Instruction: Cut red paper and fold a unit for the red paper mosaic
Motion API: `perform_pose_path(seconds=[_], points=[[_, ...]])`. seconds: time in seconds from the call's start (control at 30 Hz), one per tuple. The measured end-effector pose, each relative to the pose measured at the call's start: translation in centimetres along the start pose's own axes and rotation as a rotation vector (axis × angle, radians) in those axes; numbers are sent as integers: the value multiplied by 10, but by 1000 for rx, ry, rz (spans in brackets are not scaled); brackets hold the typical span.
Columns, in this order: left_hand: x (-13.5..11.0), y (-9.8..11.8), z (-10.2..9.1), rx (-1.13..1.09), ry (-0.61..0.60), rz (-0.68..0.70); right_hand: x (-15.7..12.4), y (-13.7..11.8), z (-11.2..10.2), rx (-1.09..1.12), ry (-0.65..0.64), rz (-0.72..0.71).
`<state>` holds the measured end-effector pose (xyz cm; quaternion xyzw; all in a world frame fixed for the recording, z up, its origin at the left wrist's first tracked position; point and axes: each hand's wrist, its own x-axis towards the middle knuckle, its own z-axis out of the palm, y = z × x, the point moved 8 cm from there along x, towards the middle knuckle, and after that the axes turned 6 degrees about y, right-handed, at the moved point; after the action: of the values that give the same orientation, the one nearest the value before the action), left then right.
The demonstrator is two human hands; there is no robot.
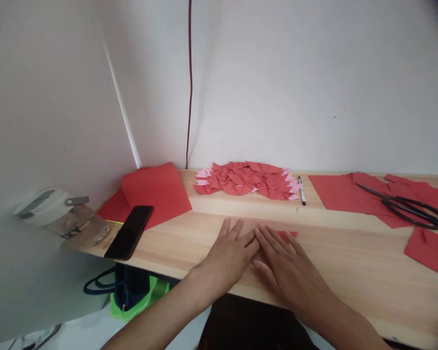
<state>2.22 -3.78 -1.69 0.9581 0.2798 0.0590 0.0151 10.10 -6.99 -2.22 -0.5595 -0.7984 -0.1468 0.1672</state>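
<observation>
My left hand [228, 255] and my right hand [286, 267] lie flat side by side on the wooden table [350, 253], fingers stretched out and touching at the tips. They press down on a small red paper piece [289, 235], of which only a corner shows past my right fingers. Behind the hands, near the wall, lies a pile of several folded red and pink paper pieces [246, 180]. A black-and-white pen [301, 190] rests just right of that pile.
A black phone [129, 231] lies on red paper sheets [153, 194] at the left. Black scissors [409, 208] sit on more red paper [341, 193] at the right; a red square [428, 249] lies near the right edge. A tape dispenser [63, 216] sits far left. A bag [131, 291] is under the table.
</observation>
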Motion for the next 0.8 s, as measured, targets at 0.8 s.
perform_pose_path(seconds=[0.8], points=[[18,2,-13,5,95,5,-20,21,-3,-48,65,61]])
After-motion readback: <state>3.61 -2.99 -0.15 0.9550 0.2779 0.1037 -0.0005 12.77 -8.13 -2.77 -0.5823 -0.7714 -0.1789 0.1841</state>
